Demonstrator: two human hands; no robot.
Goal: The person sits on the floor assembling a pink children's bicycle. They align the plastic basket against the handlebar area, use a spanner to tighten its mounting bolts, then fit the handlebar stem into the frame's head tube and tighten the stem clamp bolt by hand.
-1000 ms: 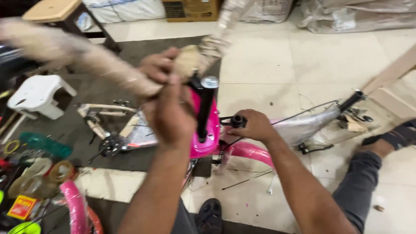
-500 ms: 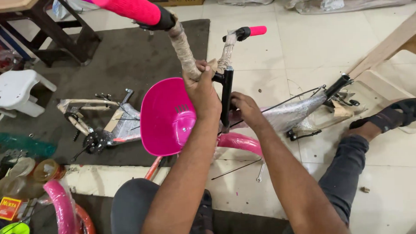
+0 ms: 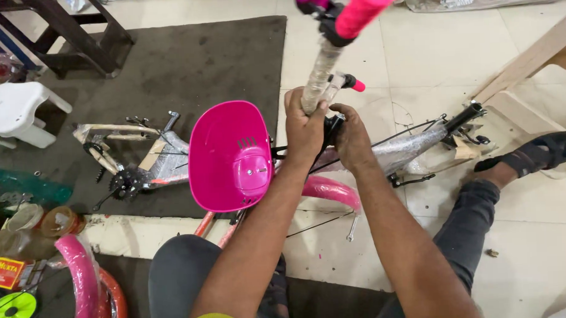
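The person sits on the floor with both hands up on a child's bicycle handlebar stem [image 3: 321, 76], a tube wrapped in clear plastic that rises toward twelve o'clock. The left hand [image 3: 305, 128] is closed around the lower part of that wrapped tube, fingers curled over it. The right hand [image 3: 351, 138] is just beside it at three o'clock, touching it, fingers bent around the black clamp [image 3: 332, 127] at the foot of the stem — how tightly it grips cannot be told.

At the top of the stem, a pink handlebar grip [image 3: 364, 7] slants toward one o'clock, and a smaller pink-tipped brake lever [image 3: 353, 83] pokes out just above the right hand. At nine o'clock from the hands sits a pink plastic basket [image 3: 229, 156], its open mouth facing up. Below the hands, toward six o'clock, a pink mudguard [image 3: 331, 192] curves over the tiles.

The plastic-wrapped bicycle frame [image 3: 405, 147] runs off toward three o'clock — ending near a sandalled foot [image 3: 543, 153]. On the dark mat [image 3: 185, 62] at nine o'clock lies another wrapped frame part with a chainring [image 3: 128, 182]. A white plastic stool [image 3: 15, 112] stands farther out at ten o'clock, and pink and orange rims [image 3: 87, 288] lie at seven o'clock.
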